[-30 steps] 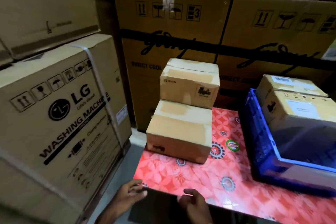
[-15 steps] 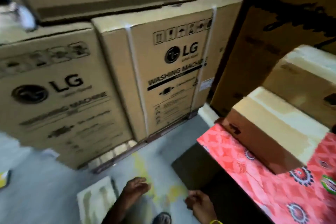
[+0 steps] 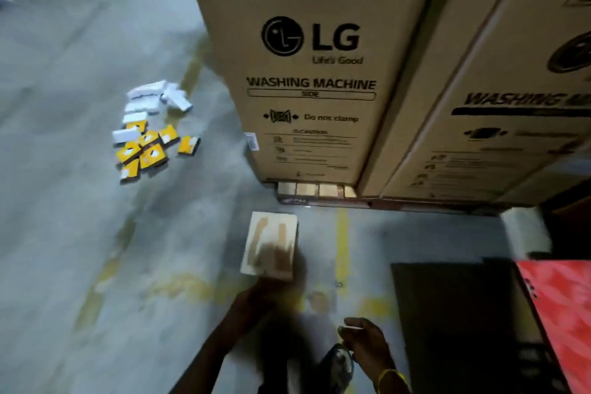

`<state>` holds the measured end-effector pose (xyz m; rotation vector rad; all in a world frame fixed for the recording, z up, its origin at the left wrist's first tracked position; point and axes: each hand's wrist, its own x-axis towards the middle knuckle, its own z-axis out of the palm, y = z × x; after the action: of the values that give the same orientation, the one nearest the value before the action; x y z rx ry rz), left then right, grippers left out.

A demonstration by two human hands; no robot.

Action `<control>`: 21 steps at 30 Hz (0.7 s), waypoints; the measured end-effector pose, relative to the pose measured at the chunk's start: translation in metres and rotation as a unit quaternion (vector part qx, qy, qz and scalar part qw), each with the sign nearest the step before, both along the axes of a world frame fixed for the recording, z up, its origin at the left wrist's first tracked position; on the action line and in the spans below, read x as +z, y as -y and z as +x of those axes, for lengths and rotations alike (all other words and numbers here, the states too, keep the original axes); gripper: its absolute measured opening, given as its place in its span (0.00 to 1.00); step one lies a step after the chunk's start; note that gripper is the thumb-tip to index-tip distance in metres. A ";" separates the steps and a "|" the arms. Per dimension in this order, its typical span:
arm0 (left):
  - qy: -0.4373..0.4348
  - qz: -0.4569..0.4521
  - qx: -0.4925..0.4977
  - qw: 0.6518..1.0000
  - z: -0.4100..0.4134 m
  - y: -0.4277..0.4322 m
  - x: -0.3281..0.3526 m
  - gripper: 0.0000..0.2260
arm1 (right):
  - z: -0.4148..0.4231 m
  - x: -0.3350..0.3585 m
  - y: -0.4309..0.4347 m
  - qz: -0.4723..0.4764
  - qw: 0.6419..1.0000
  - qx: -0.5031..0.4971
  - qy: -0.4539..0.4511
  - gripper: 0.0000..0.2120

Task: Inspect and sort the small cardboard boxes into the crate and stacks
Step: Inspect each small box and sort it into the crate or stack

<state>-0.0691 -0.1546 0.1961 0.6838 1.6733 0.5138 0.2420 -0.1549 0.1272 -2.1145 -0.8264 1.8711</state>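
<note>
A small pale cardboard box (image 3: 270, 241) with brown tape marks lies flat on the grey floor in front of the pallet. My left hand (image 3: 265, 294) is stretched out to its near edge, and motion blur hides whether the fingers grip it. My right hand (image 3: 363, 341), a yellow band on its wrist, hangs lower right with loosely curled fingers and holds nothing. The crate and the box stacks are out of view; only a corner of the red patterned table (image 3: 563, 307) shows at the right edge.
Tall LG washing machine cartons (image 3: 307, 73) stand on a pallet straight ahead and to the right. A scatter of small yellow and white boxes (image 3: 150, 134) lies on the floor to the left. A dark panel (image 3: 447, 313) fills the space under the table.
My view has swung left and down from the table to the floor. My left hand has reached forward to the small box on the floor. The right hand stays low.
</note>
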 end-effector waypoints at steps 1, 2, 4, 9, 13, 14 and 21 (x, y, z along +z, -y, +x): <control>-0.005 0.002 -0.005 1.000 -0.003 -0.002 0.000 0.08 | -0.011 0.012 -0.005 0.002 1.000 0.001 0.002 0.14; 0.007 -0.003 0.002 1.000 -0.009 -0.002 -0.007 0.08 | -0.020 0.012 -0.011 0.009 1.000 -0.003 0.007 0.11; -0.012 -0.009 0.025 1.000 -0.025 -0.004 -0.029 0.07 | -0.035 0.004 -0.020 0.005 1.000 -0.002 0.013 0.09; -0.001 -0.003 0.042 0.999 -0.058 -0.028 -0.095 0.11 | -0.074 -0.040 -0.050 0.026 0.999 -0.003 0.022 0.11; -0.025 0.000 0.045 0.999 -0.077 -0.062 -0.165 0.11 | -0.106 -0.097 -0.086 0.034 0.999 -0.006 0.030 0.19; -0.032 -0.011 0.050 0.998 -0.083 -0.071 -0.189 0.12 | -0.113 -0.117 -0.095 0.041 0.999 -0.003 0.031 0.23; -0.076 -0.035 0.055 0.995 -0.120 -0.122 -0.335 0.22 | -0.162 -0.260 -0.154 0.050 0.998 0.005 0.038 0.32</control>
<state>-0.1893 -0.0323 -0.1384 0.5929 1.8705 0.4894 0.0803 -0.0007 -0.1327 -2.1355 -0.9281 1.7256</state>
